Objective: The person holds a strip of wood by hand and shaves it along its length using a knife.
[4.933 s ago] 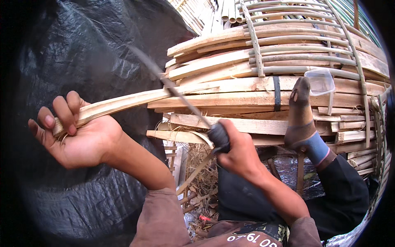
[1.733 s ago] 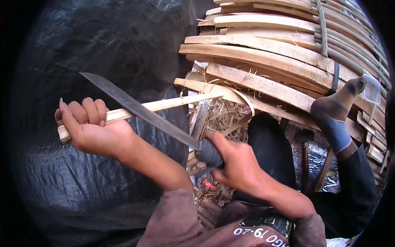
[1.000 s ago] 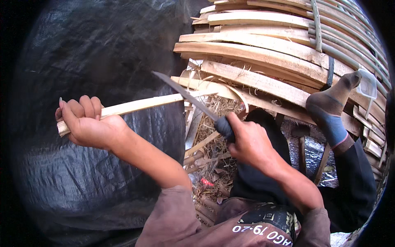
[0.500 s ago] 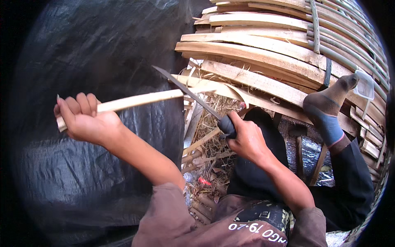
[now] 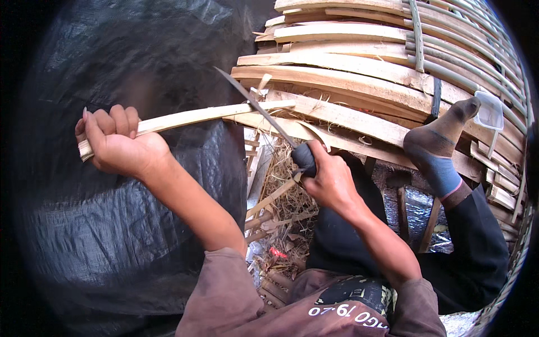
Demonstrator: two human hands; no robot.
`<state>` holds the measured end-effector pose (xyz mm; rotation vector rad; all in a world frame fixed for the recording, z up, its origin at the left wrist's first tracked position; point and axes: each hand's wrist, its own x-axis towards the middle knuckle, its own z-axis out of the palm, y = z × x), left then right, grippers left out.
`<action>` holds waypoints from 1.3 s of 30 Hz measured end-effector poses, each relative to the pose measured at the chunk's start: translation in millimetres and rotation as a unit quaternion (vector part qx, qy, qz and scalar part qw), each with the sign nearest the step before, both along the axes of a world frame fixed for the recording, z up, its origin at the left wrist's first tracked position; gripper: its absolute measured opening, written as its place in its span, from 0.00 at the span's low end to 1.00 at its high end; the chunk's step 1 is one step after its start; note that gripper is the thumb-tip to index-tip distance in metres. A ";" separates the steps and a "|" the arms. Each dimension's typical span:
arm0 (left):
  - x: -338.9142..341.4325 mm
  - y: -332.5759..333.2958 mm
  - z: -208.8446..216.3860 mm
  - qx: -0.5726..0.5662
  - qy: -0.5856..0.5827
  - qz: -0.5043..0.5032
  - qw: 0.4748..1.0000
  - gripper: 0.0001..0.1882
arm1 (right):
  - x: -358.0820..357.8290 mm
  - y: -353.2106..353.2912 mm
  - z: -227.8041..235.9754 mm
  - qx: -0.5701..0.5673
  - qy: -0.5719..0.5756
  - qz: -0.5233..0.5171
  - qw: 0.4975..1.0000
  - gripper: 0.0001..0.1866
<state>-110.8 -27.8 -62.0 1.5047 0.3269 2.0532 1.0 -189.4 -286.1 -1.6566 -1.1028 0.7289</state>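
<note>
We see a slender, slightly bowed strip of pale split wood or bamboo [image 5: 185, 119] spanning from over the dark sheeting to the ends of the timber. Our left hand [image 5: 124, 140] is curled closed around its near end; our right hand [image 5: 332, 175] grips the black-wrapped handle of a long grey steel knife [image 5: 274, 125], whose blade crosses the strip near its far end. Beside that crossing a pale thin shaving [image 5: 264, 82] stands up; we cannot tell whether it is attached. We judge the trimming partway done: the visible faces look bare and pale, while the strip remains in hand under the blade. Below lie tangled dry shavings [image 5: 289, 194]; beyond, stacked pale timber planks [image 5: 348, 81]; to the left, wrinkled black plastic sheeting [image 5: 106, 224]. How much trimming is left, we cannot tell.
</note>
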 end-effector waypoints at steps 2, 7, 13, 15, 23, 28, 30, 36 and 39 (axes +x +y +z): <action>-3.3 3.9 0.4 0.004 0.008 0.015 1.000 0.06 | -8.5 -7.2 17.2 0.061 -0.007 0.023 0.998 0.26; -2.4 3.0 2.0 0.005 0.002 0.028 1.000 0.08 | -13.1 -5.9 48.9 0.157 0.004 0.063 0.986 0.29; 20.6 -0.8 1.1 0.010 0.005 0.045 0.999 0.08 | 22.6 10.7 -33.5 -0.032 -0.041 -0.014 0.999 0.26; 14.9 5.8 0.7 0.026 0.009 0.041 0.999 0.08 | 14.8 4.5 2.4 -0.038 -0.050 0.007 0.998 0.26; 3.8 0.9 2.1 0.035 0.009 -0.001 0.999 0.10 | 19.0 15.3 -25.7 -0.052 -0.051 -0.020 0.997 0.29; 6.2 5.8 -5.3 0.002 -0.005 0.076 0.997 0.12 | 11.8 -0.9 5.9 -0.017 -0.068 0.021 0.997 0.27; -1.0 10.9 2.7 0.015 -0.005 0.051 0.999 0.10 | 2.1 -10.0 36.4 0.061 -0.026 0.066 0.996 0.27; 14.1 3.5 -3.8 0.008 -0.009 0.033 0.999 0.09 | 24.9 15.6 -40.1 -0.039 -0.091 -0.017 0.995 0.23; 6.7 1.1 -5.2 0.008 0.003 0.024 1.000 0.10 | 22.2 9.1 -22.9 -0.055 -0.085 -0.007 0.995 0.23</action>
